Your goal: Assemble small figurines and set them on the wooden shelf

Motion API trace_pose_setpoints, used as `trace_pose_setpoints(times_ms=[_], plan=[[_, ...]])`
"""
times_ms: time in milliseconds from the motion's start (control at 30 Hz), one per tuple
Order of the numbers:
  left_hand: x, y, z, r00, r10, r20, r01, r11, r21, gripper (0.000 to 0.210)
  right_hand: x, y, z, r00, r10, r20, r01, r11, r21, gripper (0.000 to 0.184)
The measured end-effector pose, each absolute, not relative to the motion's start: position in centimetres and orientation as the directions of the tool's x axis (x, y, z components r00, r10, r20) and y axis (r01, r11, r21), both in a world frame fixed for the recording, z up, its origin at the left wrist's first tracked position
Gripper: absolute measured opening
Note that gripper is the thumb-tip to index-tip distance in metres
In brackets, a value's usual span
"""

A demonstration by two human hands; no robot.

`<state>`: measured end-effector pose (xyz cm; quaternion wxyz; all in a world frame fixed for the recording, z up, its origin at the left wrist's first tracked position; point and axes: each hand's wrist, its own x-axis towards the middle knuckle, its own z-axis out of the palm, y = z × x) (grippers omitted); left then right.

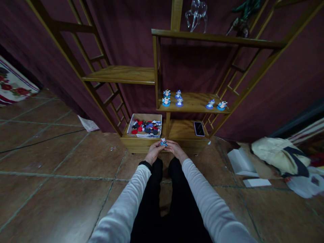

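Note:
Between my two hands is a small figurine with a blue base [163, 142], upright in front of the shelf's lower edge. My left hand [153, 152] pinches it from the left, a dark band round the wrist. From the other side my right hand [175, 149] has its fingers closed on it too. Just beyond my left hand stands a cardboard box [159, 118] holding many small figurines with red, black and purple bases. On the middle shelf [193, 103], similar figurines stand in two groups: blue and purple ones [179, 102] at the left, and a pair [210, 104] at the right.
A phone [199, 128] lies on the bottom shelf at right. Higher up are a clear horse figure [197, 15] and a dark green sculpture [244, 17]. An open white box [241, 162], a cream bag [278, 155] and a plastic bag [305, 184] lie on the tiled floor.

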<state>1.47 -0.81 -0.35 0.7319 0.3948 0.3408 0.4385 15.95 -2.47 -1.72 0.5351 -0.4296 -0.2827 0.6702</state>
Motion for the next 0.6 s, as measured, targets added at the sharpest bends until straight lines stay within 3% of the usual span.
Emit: trace_pose_setpoints(times_ms=[600], plan=[[1.54,-0.38,-1.21,0.328,0.933,-0.148,-0.319,0.257,0.912,0.051,15.78,-2.73,-1.41,-0.068,0.963,-0.261,-0.459,-0.263,-0.848,0.03]])
